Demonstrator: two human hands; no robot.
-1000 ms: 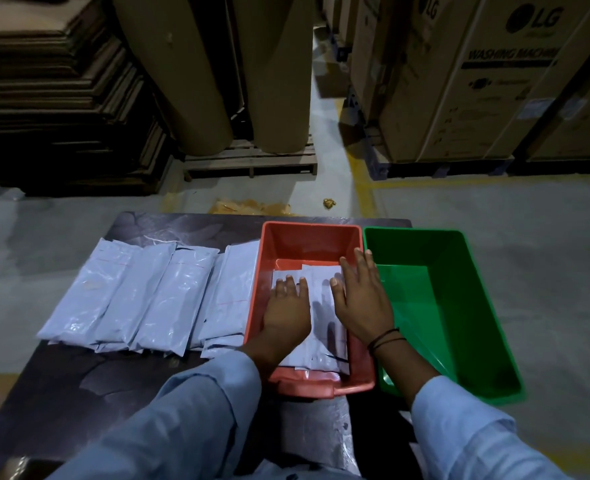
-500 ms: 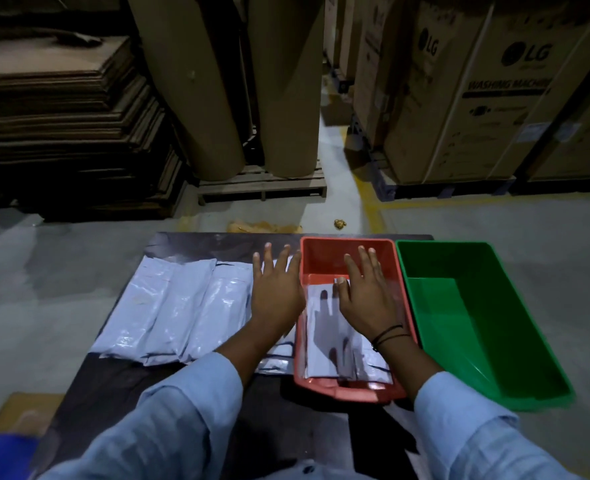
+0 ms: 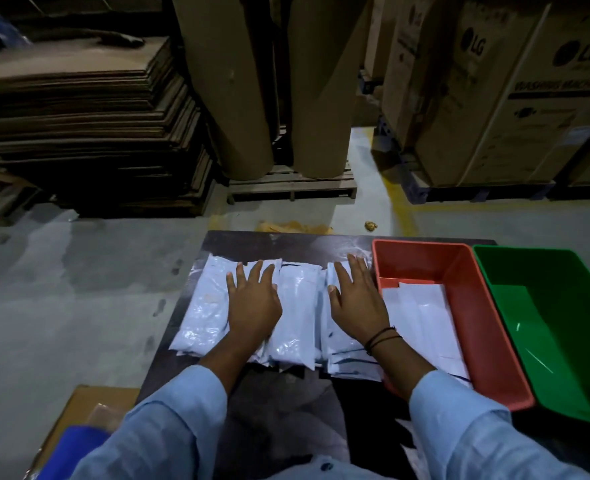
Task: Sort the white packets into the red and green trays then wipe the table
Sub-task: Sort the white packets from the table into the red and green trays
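Left hand [image 3: 253,306], right hand [image 3: 357,306] flat on packets [image 3: 297,306], fingers spread (red tray [image 3: 421,242] rim just right)

Packet row [image 3: 297,306] covers table [image 3: 286,244] left half; red tray [image 3: 421,261] wall bars rightward slide; green tray [image 3: 546,271] interior free.

Table [image 3: 286,403] at 12, close in. Packets [image 3: 297,313] on table in one row running 9 to 3, side by side, edges overlapping. Left hand [image 3: 253,303] flat on row's 9 end. Right hand [image 3: 357,306] flat on 3 end, just beside left tray [image 3: 487,341]. Left tray on table at 2, stack [image 3: 421,313] lying in it. Right tray [image 3: 546,306] touching left tray's 3 side. Behind table on floor: sheets [image 3: 79,126] at 10, rolls [image 3: 317,81] on pallet [image 3: 293,187] at 12, boxes [image 3: 494,98] at 1. Carton [image 3: 89,403] on floor at 7.
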